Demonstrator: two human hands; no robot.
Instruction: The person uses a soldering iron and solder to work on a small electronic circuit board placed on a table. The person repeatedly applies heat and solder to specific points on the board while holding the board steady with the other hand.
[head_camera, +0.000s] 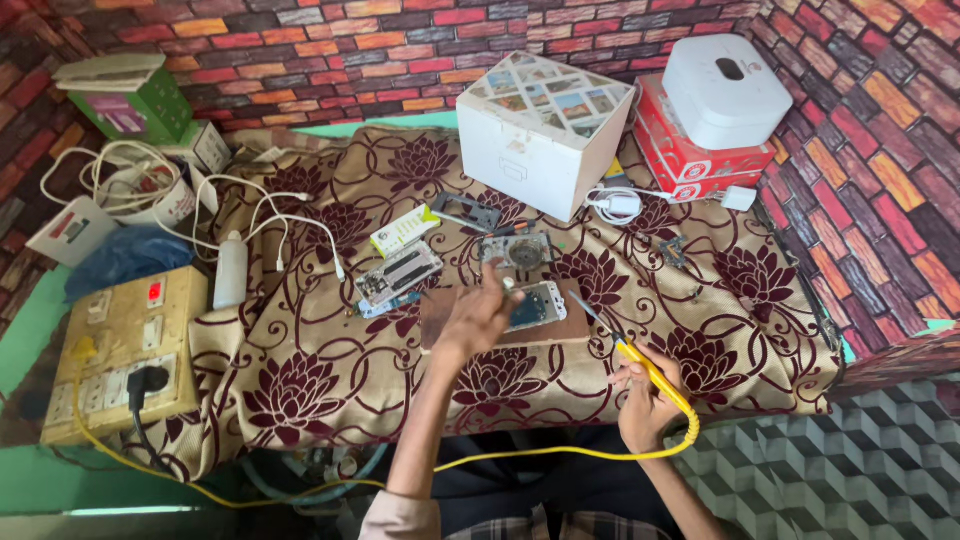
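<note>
Sat at a table under a maroon flowered cloth (300, 380), brick-patterned walls (400, 40) around. Counted: one white box (540, 135), two red boxes (690, 155), one switchboard (125, 350). Left hand (480, 315) raised over an opened phone (535, 305) mid-table, fingers loosely curled, empty. Right hand (645, 395) clenched round a yellow soldering iron (640, 365).

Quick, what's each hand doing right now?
Left hand: raised over the opened phone, grip cannot be told.
Right hand: closed on the yellow soldering iron.

Matt velvety cloth (330, 370), glossy yellow plastic soldering iron (640, 362), wooden board (445, 318)
</note>
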